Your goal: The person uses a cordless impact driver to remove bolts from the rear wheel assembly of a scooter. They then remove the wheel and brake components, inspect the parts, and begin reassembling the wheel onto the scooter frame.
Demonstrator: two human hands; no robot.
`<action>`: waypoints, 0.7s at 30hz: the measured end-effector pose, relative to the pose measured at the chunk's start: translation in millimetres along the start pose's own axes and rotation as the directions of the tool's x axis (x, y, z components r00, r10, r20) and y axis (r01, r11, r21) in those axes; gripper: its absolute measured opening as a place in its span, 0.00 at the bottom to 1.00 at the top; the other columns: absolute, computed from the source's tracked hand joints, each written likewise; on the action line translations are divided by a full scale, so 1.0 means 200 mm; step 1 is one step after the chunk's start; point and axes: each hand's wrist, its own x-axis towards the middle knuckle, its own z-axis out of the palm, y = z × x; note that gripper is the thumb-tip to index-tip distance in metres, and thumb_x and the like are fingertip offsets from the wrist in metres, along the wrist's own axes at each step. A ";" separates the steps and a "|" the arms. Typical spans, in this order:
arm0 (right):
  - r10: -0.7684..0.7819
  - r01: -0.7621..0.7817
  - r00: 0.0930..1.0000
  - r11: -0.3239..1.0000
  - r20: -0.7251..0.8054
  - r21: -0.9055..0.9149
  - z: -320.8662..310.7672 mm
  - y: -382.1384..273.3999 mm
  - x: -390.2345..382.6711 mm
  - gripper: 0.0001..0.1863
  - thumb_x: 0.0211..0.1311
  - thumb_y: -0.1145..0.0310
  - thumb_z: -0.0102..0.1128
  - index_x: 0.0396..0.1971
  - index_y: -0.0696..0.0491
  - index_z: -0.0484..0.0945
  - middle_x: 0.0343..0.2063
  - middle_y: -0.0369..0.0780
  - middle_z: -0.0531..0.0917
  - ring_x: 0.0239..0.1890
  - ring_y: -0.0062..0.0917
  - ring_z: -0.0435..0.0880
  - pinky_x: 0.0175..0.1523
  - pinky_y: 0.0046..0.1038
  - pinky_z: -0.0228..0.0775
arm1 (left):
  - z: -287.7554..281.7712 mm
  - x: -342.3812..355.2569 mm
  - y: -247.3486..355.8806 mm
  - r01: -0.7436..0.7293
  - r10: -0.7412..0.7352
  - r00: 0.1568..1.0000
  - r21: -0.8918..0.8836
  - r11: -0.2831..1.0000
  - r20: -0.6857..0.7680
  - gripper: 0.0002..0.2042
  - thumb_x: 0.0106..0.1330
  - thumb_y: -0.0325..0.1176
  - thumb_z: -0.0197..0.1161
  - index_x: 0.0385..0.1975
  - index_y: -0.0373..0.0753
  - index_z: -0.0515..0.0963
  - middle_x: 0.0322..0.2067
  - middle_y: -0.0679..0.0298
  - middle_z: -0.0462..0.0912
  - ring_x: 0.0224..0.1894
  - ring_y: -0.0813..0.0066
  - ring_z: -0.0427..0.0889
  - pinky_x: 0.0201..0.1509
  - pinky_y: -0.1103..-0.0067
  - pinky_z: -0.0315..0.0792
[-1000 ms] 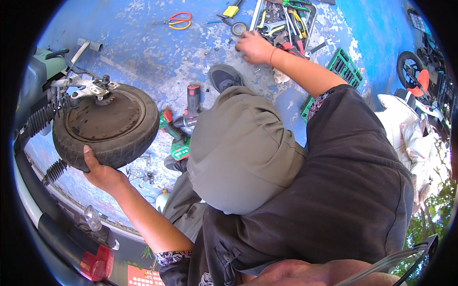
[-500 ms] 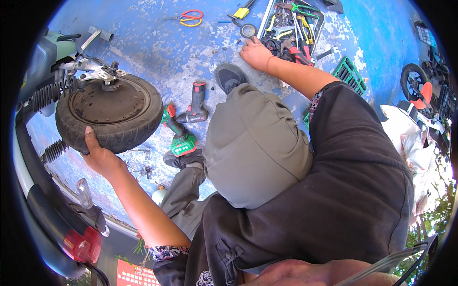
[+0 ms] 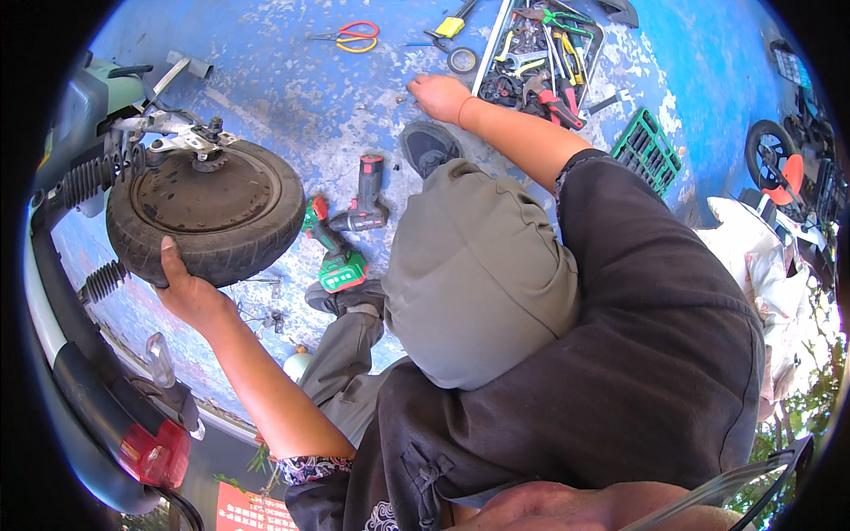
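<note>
My left hand [image 3: 197, 299] grips the black tyre of a scooter wheel [image 3: 208, 196] from its near side, thumb on the sidewall. The wheel lies nearly flat on its side, its axle and a metal bracket on top still joined to the scooter. My right hand [image 3: 440, 97] reaches low over the floor, beyond my knee, with its fingers loosely apart. Small hardware lies just off its fingertips; nothing shows in the hand. Between wheel and knee are a green-and-red power tool [image 3: 341, 265] and a grey cordless driver [image 3: 365, 202].
Right of my right hand are a tape roll [image 3: 461, 59] and a heap of pliers and wrenches [image 3: 540, 66]. Red-and-yellow scissors [image 3: 357, 37] lie farther off. A green tool case [image 3: 648, 152] sits at right. The scooter's red tail light [image 3: 155, 453] is at lower left.
My right hand has moved left, away from the tool heap and tape roll, toward the small hardware. My left hand keeps its hold on the wheel, with hardly any shift.
</note>
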 end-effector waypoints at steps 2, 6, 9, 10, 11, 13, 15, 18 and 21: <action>-0.025 0.027 0.998 0.998 0.049 -0.054 0.03 0.00 0.02 0.10 0.57 0.69 0.56 0.38 0.55 0.78 0.35 0.47 0.82 0.42 0.44 0.83 0.45 0.43 0.77 | 0.00 0.00 0.00 -0.012 0.012 1.000 0.004 1.000 0.013 0.25 0.67 0.33 0.64 0.61 0.28 0.69 0.59 0.53 0.75 0.54 0.63 0.80 0.58 0.70 0.76; 0.022 -0.019 0.996 0.999 0.088 -0.034 0.02 0.00 0.04 0.11 0.56 0.69 0.58 0.39 0.55 0.78 0.35 0.47 0.82 0.42 0.44 0.83 0.45 0.42 0.78 | 0.00 0.00 0.00 -0.024 0.024 1.000 0.017 1.000 0.014 0.25 0.68 0.33 0.63 0.62 0.27 0.68 0.59 0.52 0.75 0.54 0.63 0.79 0.58 0.70 0.75; 0.014 -0.013 0.999 0.999 0.036 -0.039 -0.07 0.03 0.06 0.12 0.54 0.70 0.60 0.39 0.55 0.79 0.36 0.46 0.82 0.44 0.43 0.83 0.45 0.41 0.78 | 0.00 -0.01 0.00 -0.027 0.027 1.000 0.019 0.999 0.007 0.25 0.68 0.33 0.63 0.62 0.27 0.68 0.59 0.52 0.75 0.55 0.63 0.79 0.59 0.69 0.75; 0.006 -0.009 0.999 0.997 -0.043 -0.075 -0.12 0.05 0.08 0.12 0.53 0.70 0.60 0.39 0.54 0.79 0.37 0.46 0.82 0.44 0.43 0.82 0.45 0.41 0.79 | 0.00 -0.01 0.00 -0.028 0.028 1.000 0.016 0.999 0.006 0.25 0.68 0.33 0.63 0.62 0.27 0.68 0.59 0.52 0.74 0.55 0.63 0.79 0.59 0.69 0.75; -0.009 -0.003 0.993 0.994 -0.116 -0.106 -0.17 0.06 0.10 0.12 0.53 0.70 0.60 0.39 0.54 0.79 0.38 0.45 0.81 0.45 0.42 0.82 0.45 0.41 0.79 | -0.01 -0.01 -0.01 -0.037 0.037 0.999 0.009 0.999 0.020 0.26 0.68 0.33 0.64 0.62 0.27 0.68 0.59 0.51 0.74 0.55 0.63 0.79 0.59 0.69 0.75; 0.037 -0.080 0.981 0.971 -0.188 -0.226 -0.31 0.13 0.17 0.13 0.53 0.70 0.60 0.41 0.53 0.80 0.41 0.45 0.80 0.45 0.41 0.81 0.46 0.40 0.79 | -0.03 0.00 -0.02 -0.047 0.047 0.999 0.026 0.999 0.021 0.26 0.67 0.33 0.64 0.62 0.27 0.68 0.59 0.51 0.74 0.55 0.62 0.79 0.59 0.69 0.76; 0.078 -0.142 0.973 0.943 -0.215 -0.300 -0.37 0.28 0.20 0.15 0.54 0.71 0.59 0.43 0.51 0.81 0.45 0.45 0.79 0.46 0.40 0.81 0.48 0.39 0.79 | -0.01 0.00 -0.01 -0.033 0.033 0.999 0.028 0.999 0.022 0.26 0.67 0.34 0.64 0.62 0.27 0.68 0.59 0.51 0.74 0.55 0.62 0.79 0.59 0.69 0.76; 0.124 -0.116 0.992 0.920 -0.003 -0.375 -0.47 0.44 0.27 0.14 0.56 0.70 0.56 0.43 0.50 0.83 0.48 0.44 0.80 0.48 0.41 0.82 0.51 0.39 0.78 | 0.00 -0.02 0.01 0.002 -0.002 1.000 0.014 1.000 -0.001 0.26 0.67 0.33 0.64 0.62 0.27 0.67 0.60 0.51 0.74 0.55 0.62 0.79 0.58 0.68 0.76; 0.088 -0.083 0.996 0.933 -0.002 -0.350 -0.52 0.64 0.35 0.15 0.57 0.69 0.56 0.45 0.53 0.82 0.47 0.48 0.82 0.46 0.44 0.83 0.52 0.40 0.77 | 0.01 0.00 0.02 -0.015 0.015 1.000 0.001 1.000 0.016 0.26 0.67 0.33 0.64 0.62 0.26 0.68 0.59 0.51 0.74 0.54 0.62 0.79 0.58 0.68 0.76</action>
